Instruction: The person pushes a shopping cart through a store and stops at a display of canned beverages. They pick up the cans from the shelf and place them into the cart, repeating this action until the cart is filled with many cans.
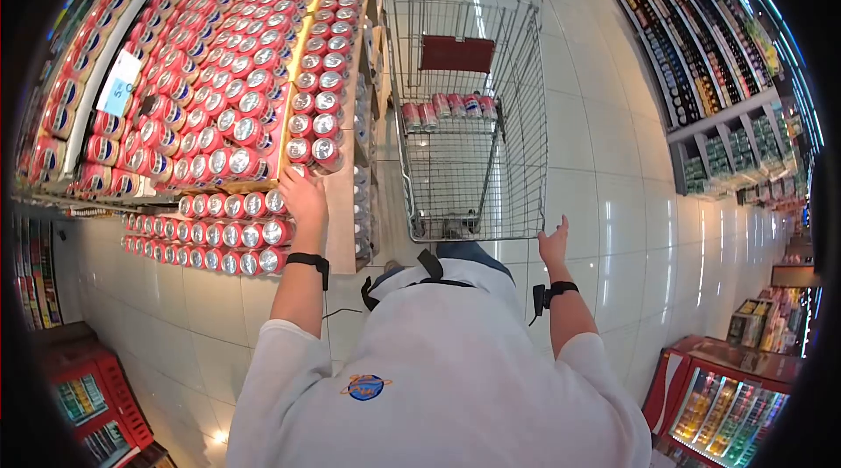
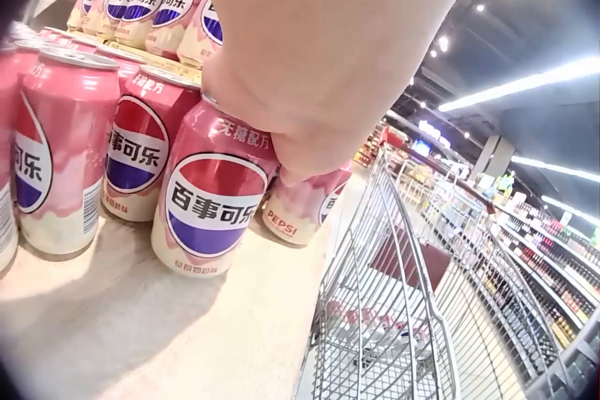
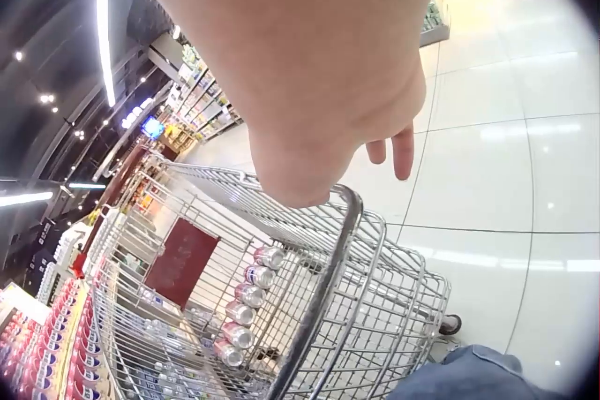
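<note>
My left hand [image 1: 304, 198] reaches over the front corner of a big display of pink-and-cream Pepsi cans [image 1: 250, 131]. In the left wrist view the wrist covers the fingers, and I cannot tell whether they grip a can. A front can [image 2: 214, 196] stands upright just below that hand, with another can [image 2: 302, 205] partly behind it. My right hand [image 1: 553, 245] is at the near right corner of a wire shopping cart [image 1: 545, 153], its fingers extended beside the rim. Inside the cart, several pink cans [image 1: 455, 106] stand in a row near the far end.
A wooden-sided base [image 1: 342, 205] runs along the cart's left. Bottle shelves [image 1: 679, 30] line the aisle on the right, over pale shiny floor tiles [image 1: 596, 197]. Red drink coolers [image 1: 727, 398] stand behind me. A price card [image 1: 121, 83] hangs on the can display.
</note>
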The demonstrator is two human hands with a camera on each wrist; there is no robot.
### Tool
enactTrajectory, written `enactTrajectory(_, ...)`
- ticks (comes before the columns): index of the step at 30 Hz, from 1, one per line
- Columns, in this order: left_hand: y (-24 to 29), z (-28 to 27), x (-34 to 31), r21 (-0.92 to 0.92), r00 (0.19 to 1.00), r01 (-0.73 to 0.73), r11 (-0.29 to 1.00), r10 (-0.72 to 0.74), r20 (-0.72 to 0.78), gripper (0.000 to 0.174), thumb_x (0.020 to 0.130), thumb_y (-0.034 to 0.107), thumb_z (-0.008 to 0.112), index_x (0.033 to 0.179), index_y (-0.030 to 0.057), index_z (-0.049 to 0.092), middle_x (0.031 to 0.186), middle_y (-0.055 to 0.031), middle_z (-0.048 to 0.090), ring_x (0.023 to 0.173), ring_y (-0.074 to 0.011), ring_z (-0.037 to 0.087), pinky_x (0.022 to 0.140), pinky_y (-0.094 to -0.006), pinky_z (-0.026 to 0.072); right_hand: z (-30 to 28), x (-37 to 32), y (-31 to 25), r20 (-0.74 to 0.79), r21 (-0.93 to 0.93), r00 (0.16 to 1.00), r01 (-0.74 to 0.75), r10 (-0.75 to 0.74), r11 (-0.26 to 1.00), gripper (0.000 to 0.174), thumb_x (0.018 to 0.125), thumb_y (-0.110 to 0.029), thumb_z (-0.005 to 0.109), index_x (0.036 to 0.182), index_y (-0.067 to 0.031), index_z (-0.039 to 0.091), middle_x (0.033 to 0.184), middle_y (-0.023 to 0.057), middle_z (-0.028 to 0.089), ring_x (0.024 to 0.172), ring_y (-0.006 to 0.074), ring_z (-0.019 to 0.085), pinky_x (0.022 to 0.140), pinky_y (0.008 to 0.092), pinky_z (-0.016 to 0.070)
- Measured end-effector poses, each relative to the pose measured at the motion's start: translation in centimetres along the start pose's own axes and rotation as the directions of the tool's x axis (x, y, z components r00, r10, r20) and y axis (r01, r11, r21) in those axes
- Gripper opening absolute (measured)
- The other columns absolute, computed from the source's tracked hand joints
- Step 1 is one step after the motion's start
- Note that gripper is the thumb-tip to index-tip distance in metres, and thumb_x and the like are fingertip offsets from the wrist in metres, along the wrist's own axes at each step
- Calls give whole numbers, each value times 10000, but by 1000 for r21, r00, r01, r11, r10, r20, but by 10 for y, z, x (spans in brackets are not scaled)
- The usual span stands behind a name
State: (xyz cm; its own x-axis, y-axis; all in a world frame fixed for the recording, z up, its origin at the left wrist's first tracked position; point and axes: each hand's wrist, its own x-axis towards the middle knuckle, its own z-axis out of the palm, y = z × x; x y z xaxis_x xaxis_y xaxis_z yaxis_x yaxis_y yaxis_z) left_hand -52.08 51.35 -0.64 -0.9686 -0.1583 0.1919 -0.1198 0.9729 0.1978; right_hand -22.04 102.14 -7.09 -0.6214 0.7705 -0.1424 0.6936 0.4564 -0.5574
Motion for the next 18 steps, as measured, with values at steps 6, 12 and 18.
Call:
enactTrajectory(6,1,3,0,86,994,12,996,-21,105,867,836,410,783,1446,-43,366,1332,-237,520,1192,-387,533,974,-468,463,13,11,24,19,-1,1000,-5,5,1000,854,839,-118,699,1541,17,231,1434,316,447,1320,424,487,1058,477,460)
enactTrajectory(12,5,8,-6,130,993,-61,990,48,108,848,871,516,716,1464,14,375,1234,-226,591,1071,-391,610,917,-486,484,15,49,-3,22,63,991,128,-130,990,766,890,-147,674,1529,20,287,1413,303,471,1278,394,524,1027,450,485)
enactTrajectory(18,16,-10,-4,202,963,-110,973,54,264,855,914,616,610,1484,30,360,1244,-215,595,1043,-419,648,834,-510,549,16,83,-40,109,142,988,92,-108,986,725,912,-209,668,1509,25,330,1414,297,487,1299,418,509,1092,470,424)
